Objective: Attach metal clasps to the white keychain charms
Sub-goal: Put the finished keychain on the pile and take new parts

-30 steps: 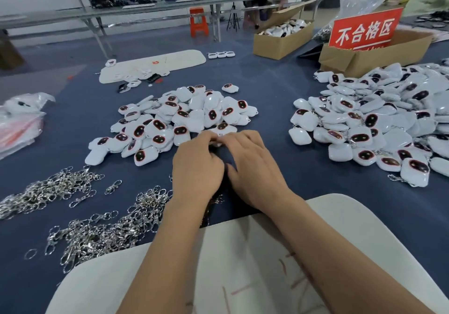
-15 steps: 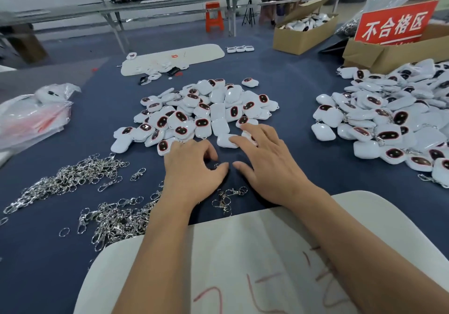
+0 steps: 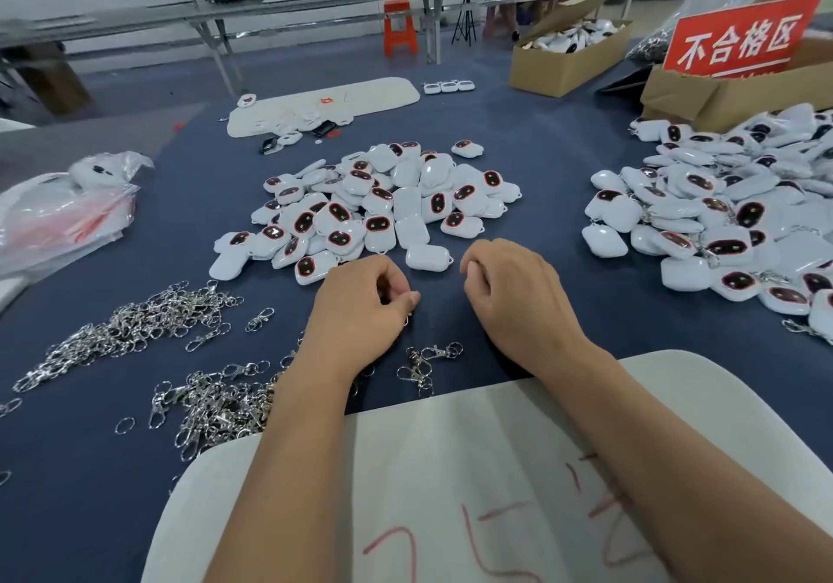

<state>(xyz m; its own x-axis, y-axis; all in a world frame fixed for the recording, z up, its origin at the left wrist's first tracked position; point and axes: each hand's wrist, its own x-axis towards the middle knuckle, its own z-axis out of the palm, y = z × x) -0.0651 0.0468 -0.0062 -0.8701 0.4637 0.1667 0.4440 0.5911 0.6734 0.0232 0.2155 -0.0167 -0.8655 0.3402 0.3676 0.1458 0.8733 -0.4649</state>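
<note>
Nearest, a white foam board (image 3: 450,470) with red scribbles lies under both forearms at the edge of the dark blue felt-covered desk (image 3: 518,131). Just past it, a few shiny metal clasps (image 3: 426,359) lie loose between the wrists: small silver swivel hooks with rings. A larger tangled heap of clasps (image 3: 135,325) spreads to the left.

The left hand (image 3: 360,312) rests knuckles up on the felt, its fingers (image 3: 396,287) curled in with the thumb tip pressed against them; a glint of a ring shows at its lower edge, but whether a clasp is pinched cannot be told. The right hand (image 3: 514,294) hovers beside it, apart, fingers loosely curled under and seemingly holding nothing.

Just beyond the fingertips sits one white charm (image 3: 427,258), a glossy rounded plastic pad with a small loop at its right end, lying blank side up, close to both hands but touched by neither. Behind it rises the central pile of charms (image 3: 383,208), many showing a dark oval window ringed in red. A second, bigger pile (image 3: 730,213) lies to the right, some with clasps fitted. Farther off stand cardboard boxes (image 3: 568,59) and a red sign (image 3: 739,37).
</note>
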